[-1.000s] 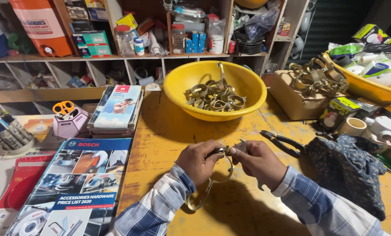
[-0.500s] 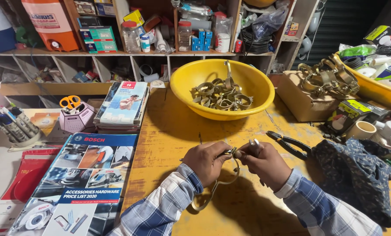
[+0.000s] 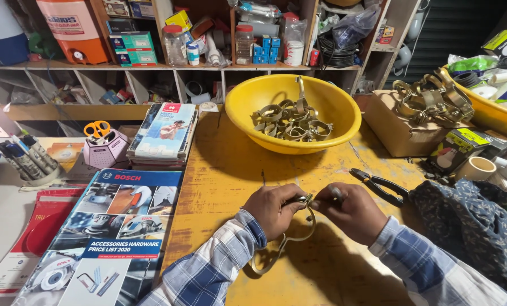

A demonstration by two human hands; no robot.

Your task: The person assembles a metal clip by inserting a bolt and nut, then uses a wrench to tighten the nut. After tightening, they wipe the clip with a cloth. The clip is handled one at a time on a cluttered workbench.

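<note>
Low in the frame's centre, left hand (image 3: 273, 208) and right hand (image 3: 352, 211) pinch fingers closed on one metal clamp (image 3: 290, 238); many wait in the yellow bowl (image 3: 344, 105) above.

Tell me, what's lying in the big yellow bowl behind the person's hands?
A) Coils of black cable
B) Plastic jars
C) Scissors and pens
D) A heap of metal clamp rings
D: the yellow bowl holds a pile of brass-coloured metal clamp rings, much like the clamp that the left hand and right hand hold together.
</note>
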